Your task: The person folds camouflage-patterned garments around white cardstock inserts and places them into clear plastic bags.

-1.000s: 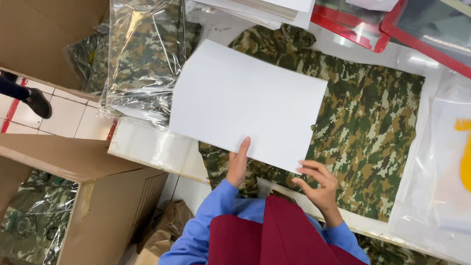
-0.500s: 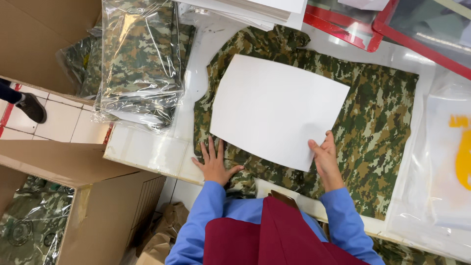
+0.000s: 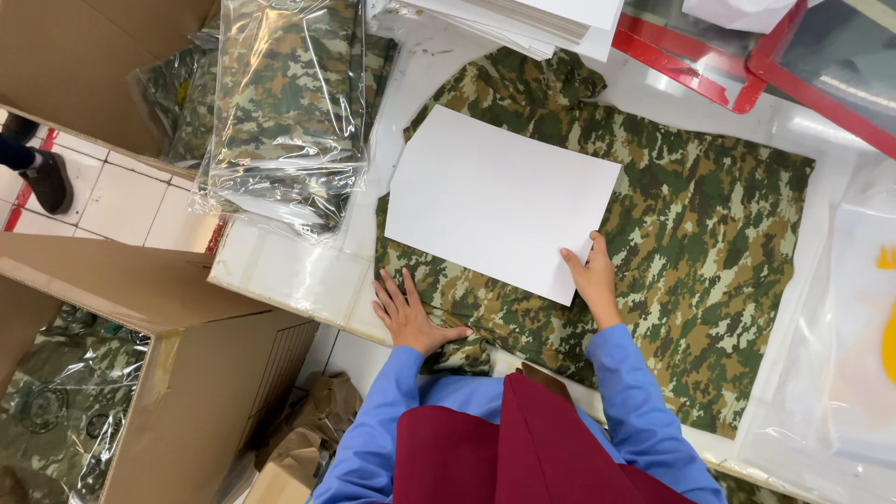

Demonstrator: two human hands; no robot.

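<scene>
A camouflage garment point(image 3: 709, 243) lies spread flat on the white table point(image 3: 280, 271). On it rests a white sheet of cardboard point(image 3: 499, 201), slightly tilted. My right hand point(image 3: 590, 278) touches the sheet's near right corner with its fingertips. My left hand point(image 3: 408, 313) lies flat, fingers spread, on the garment's near left edge, just below the sheet. Both arms wear blue sleeves.
A stack of bagged camouflage garments point(image 3: 285, 107) sits at the table's left end. White sheets point(image 3: 532, 19) and red-framed trays point(image 3: 747, 56) lie at the back. Clear plastic bags point(image 3: 859, 327) are on the right. An open cardboard box point(image 3: 121, 373) with bagged garments stands on the floor at left.
The white sheet has shifted right and farther onto the garment. My left hand has moved off the sheet and flattened on the garment's near edge; my right hand stays at the sheet's corner.
</scene>
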